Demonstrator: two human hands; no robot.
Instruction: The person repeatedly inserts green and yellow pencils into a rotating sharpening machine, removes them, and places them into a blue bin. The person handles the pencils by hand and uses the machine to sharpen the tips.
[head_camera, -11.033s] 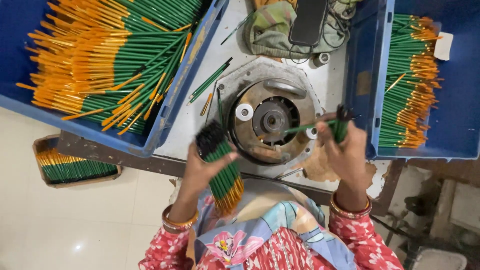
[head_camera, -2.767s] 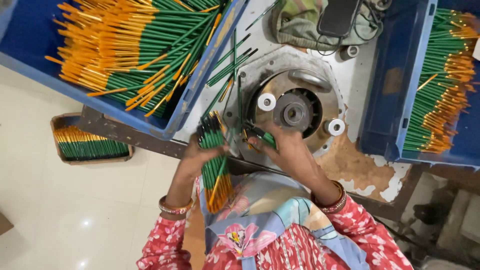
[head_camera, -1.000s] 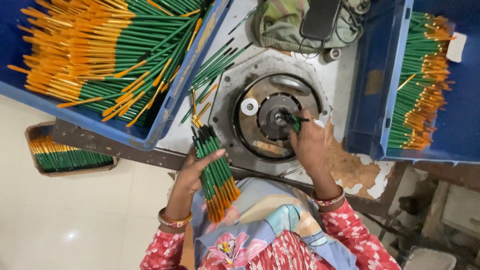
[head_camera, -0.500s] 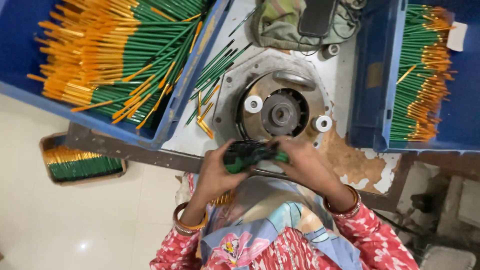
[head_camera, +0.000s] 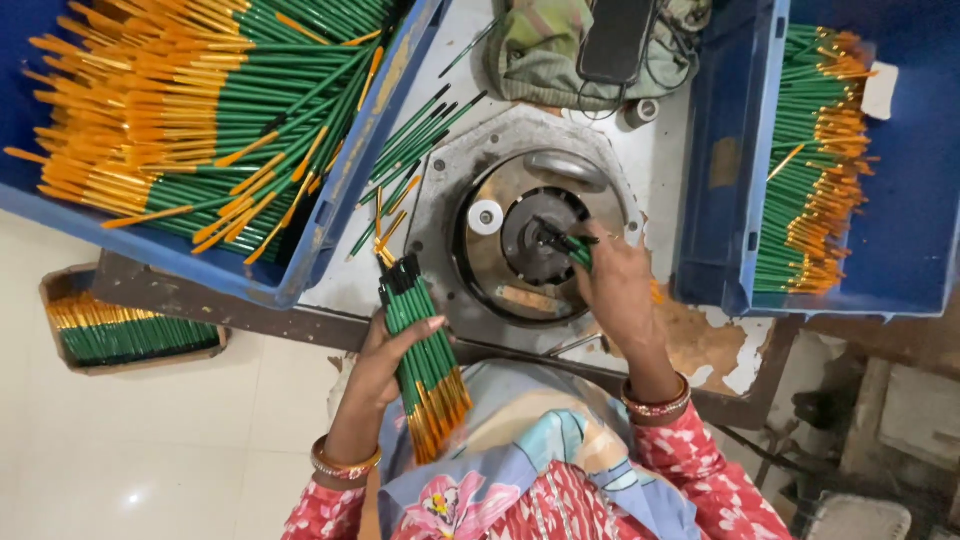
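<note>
i see my left hand (head_camera: 385, 360) wrapped around a bundle of green pencils (head_camera: 425, 365) at the white worktable's (head_camera: 655, 190) chipped edge. my right hand (head_camera: 615, 285) pinches one pencil (head_camera: 570, 247) against the round metal machine (head_camera: 530, 240). blue crates (head_camera: 715, 180) flank it above a pale tiled floor (head_camera: 150, 450).

A worn white bench top (head_camera: 700, 345), its paint flaking to brown at the near right, carries it all. A round metal machine (head_camera: 520, 235) sits bolted at the centre. At far left rests a blue crate (head_camera: 330, 230) of green-and-orange sticks; at right, a second blue crate (head_camera: 715, 170). Loose green sticks (head_camera: 415, 150) lie between the left crate and the machine. A crumpled green cloth (head_camera: 540, 55) lies at the far edge.
</note>
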